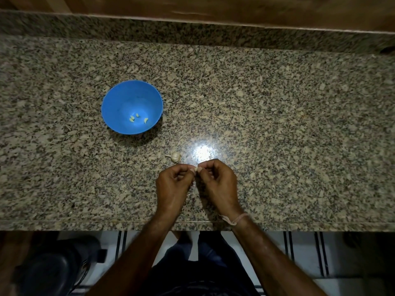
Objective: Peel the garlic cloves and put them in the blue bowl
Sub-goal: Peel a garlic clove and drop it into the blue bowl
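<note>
Fingers (pixel 186 167) of both hands are pinching one garlic clove (pixel 195 168) just over the worktop (pixel 277 124)
Left hand (pixel 174 182) and right hand (pixel 218 180) are hovering near a small garlic bulb (pixel 175 156); further off, the round blue bowl (pixel 128 95) is holding a few pale peeled cloves (pixel 137 118) on glossy speckled stone.

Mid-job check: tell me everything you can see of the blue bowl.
The blue bowl is round, deep and plain, plastic by its look. It stands upright on the speckled stone counter, with a few pale peeled cloves lying at its bottom. Nothing else touches it: the left hand and right hand, pinching another clove, are nearer the counter's front edge.
</note>
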Demonstrator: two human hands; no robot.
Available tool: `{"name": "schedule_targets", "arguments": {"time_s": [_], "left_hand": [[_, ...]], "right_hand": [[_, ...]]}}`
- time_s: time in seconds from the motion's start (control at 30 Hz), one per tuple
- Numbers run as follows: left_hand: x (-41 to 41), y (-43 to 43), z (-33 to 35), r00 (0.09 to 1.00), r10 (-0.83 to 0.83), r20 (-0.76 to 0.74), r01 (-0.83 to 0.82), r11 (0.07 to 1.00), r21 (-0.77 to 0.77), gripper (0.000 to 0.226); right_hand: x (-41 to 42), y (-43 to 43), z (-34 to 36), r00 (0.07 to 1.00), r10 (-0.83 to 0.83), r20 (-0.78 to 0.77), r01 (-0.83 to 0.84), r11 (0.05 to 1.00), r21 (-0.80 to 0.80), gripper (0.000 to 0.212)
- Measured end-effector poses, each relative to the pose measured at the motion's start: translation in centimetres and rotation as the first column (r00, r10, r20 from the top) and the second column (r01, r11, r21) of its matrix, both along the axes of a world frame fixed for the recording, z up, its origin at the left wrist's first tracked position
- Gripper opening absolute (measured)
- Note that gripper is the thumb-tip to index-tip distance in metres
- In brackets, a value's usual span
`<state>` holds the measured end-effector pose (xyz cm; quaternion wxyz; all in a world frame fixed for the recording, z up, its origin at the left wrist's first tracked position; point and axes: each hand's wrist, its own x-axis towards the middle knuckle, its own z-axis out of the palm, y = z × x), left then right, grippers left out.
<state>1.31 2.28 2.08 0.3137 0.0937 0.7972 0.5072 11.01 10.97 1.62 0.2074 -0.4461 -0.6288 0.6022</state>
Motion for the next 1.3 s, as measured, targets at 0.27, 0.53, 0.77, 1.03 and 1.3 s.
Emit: {"name": "schedule_targets", "arguments": {"time_s": [0.27,0.53,0.77,1.03,1.3], "left_hand": [[-0.1,-0.6,-0.1,0.997,-0.068,-0.033,0.07,0.996,0.06,0.01],[-0.6,-0.4,0.0,0.995,-0.067,0.073,0.057,0.99,0.132,0.004],[-0.6,-0.5,0.0,0.993,-0.109,0.034,0.1,0.972,0.212,0.015],[-0.6,-0.3,0.6,0.993,-0.088,-0.073,0.097,0.986,0.135,0.006],[-0.7,-0.3,1.2,0.981,-0.131,-0.145,0.144,0.986,0.087,0.006]], "right_hand": [[-0.4,1.0,0.0,0.993,-0.093,-0.069,0.042,0.846,-0.532,0.01],[-0.1,0.8,-0.2,0.989,-0.026,-0.144,-0.036,0.912,-0.41,0.005],[-0.5,0.7,-0.2,0.988,-0.05,-0.145,-0.018,0.904,-0.427,0.013],[-0.1,0.5,-0.3,0.975,-0.053,-0.214,-0.045,0.902,-0.429,0.008],[0.0,0.8,-0.9,0.975,-0.041,-0.221,-0.04,0.936,-0.349,0.014]]}}
